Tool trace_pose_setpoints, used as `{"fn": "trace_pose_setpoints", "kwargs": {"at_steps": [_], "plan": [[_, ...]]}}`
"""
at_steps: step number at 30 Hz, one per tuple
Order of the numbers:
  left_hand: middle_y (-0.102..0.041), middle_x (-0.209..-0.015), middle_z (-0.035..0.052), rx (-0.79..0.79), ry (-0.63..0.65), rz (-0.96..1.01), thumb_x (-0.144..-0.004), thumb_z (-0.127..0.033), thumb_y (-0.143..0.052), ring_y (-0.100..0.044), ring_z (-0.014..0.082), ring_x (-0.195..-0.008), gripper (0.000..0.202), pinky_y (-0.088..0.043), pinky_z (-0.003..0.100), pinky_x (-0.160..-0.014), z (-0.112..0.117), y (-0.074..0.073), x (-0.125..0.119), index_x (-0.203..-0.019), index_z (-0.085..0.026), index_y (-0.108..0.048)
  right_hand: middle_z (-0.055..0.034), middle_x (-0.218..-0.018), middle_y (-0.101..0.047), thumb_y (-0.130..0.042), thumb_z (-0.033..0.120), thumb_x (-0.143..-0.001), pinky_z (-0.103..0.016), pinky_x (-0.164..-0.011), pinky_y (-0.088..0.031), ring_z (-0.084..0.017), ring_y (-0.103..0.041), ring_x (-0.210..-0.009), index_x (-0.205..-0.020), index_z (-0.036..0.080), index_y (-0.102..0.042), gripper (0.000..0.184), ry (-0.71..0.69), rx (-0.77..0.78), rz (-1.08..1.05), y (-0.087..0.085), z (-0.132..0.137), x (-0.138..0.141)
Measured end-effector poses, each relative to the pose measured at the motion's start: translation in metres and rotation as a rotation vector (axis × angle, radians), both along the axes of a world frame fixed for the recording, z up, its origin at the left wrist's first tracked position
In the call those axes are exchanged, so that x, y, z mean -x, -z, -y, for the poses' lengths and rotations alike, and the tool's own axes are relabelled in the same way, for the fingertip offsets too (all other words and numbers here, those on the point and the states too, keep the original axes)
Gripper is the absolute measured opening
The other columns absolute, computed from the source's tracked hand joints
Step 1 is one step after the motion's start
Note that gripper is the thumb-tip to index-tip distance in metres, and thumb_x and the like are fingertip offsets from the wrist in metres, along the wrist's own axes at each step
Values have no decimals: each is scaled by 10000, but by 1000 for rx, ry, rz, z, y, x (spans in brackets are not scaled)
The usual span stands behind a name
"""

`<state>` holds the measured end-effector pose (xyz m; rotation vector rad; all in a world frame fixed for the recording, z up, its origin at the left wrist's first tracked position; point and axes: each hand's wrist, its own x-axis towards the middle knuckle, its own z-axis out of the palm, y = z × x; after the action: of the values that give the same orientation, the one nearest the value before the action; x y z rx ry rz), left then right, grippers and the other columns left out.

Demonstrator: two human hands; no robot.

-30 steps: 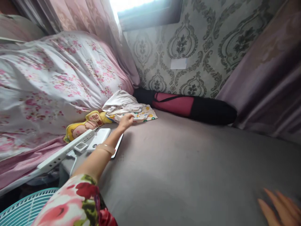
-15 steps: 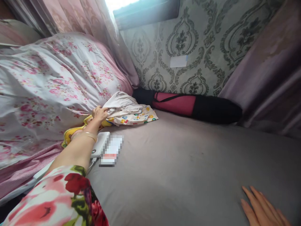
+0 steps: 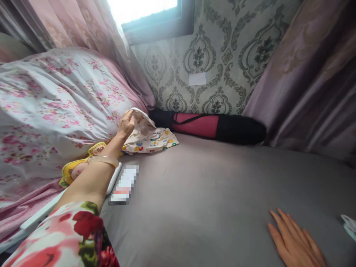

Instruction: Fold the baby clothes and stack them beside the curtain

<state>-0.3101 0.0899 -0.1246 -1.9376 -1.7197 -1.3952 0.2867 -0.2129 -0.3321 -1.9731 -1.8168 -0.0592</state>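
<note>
My left hand (image 3: 127, 124) is closed on an edge of a white patterned cloth (image 3: 152, 141), lifting that edge while the rest lies crumpled on the bed. Colourful small prints show on the cloth's lower part; whether it is a garment I cannot tell. Flat on the grey bed sheet (image 3: 208, 193), at the lower right, rests my right hand (image 3: 296, 239) with fingers stretched out and nothing in it. Under my left forearm, a yellow cartoon-printed item (image 3: 75, 168) and a white flat device (image 3: 114, 178) are partly hidden.
A blurred-out flat rectangular object (image 3: 125, 185) lies beside the white device. Along the wall stretches a long black and pink bag (image 3: 197, 125). Floral bedding (image 3: 55, 111) is heaped on the left. Curtains (image 3: 294, 81) hang at both sides, and something pale (image 3: 349, 226) shows at the right edge.
My left hand has raised the cloth's edge, opening a fold in it. The view has shifted, and my right hand, still flat on the sheet, now shows more fully.
</note>
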Motion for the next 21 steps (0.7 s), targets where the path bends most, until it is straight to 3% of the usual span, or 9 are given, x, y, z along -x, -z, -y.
{"fn": "trace_pose_setpoints", "kwargs": {"at_steps": [4,9,13,17,21], "plan": [[-487,-1409,98,-102,172,70,-896,-236,-420,-390,197,-1344,430,-265,364,-1164,-2,-15,-42,-1297,-143,-543,-89,-1339,-576,-333,520,-780,-565,-1071,-350,-319,-468,-1295,-1325,323,-539,615,31,25,47,4,-1,4],[-529,-1360,88,-232,439,263,-885,-350,-522,-444,236,-1302,393,-327,408,-1124,8,-25,-93,-1233,-189,-608,-137,-1420,-489,-252,542,-847,-537,-1129,-259,-311,-380,-1362,-1346,132,-523,700,67,82,90,7,-1,6],[-535,-1361,89,-236,613,393,-867,-409,-573,-452,267,-1296,421,-367,450,-1088,25,-26,-131,-1236,-210,-607,-144,-1430,-474,-235,572,-855,-565,-1124,-253,-326,-362,-1370,-1352,106,-509,734,77,166,10,-1,-8,11],[-520,-1381,79,-239,767,404,-858,-411,-593,-459,280,-1292,460,-392,457,-1069,43,-26,-168,-1284,-240,-570,-170,-1415,-484,-258,526,-909,-530,-1123,-290,-300,-410,-1342,-1359,83,-475,667,-28,131,-126,-33,-26,37],[-461,-1426,72,-280,883,264,-849,-353,-611,-413,264,-1329,536,-379,424,-1085,65,-24,-205,-1365,-276,-486,-161,-1396,-501,-324,493,-943,-489,-1109,-339,-270,-445,-1315,-1364,124,-447,574,-169,-45,-293,-89,-44,90]]}}
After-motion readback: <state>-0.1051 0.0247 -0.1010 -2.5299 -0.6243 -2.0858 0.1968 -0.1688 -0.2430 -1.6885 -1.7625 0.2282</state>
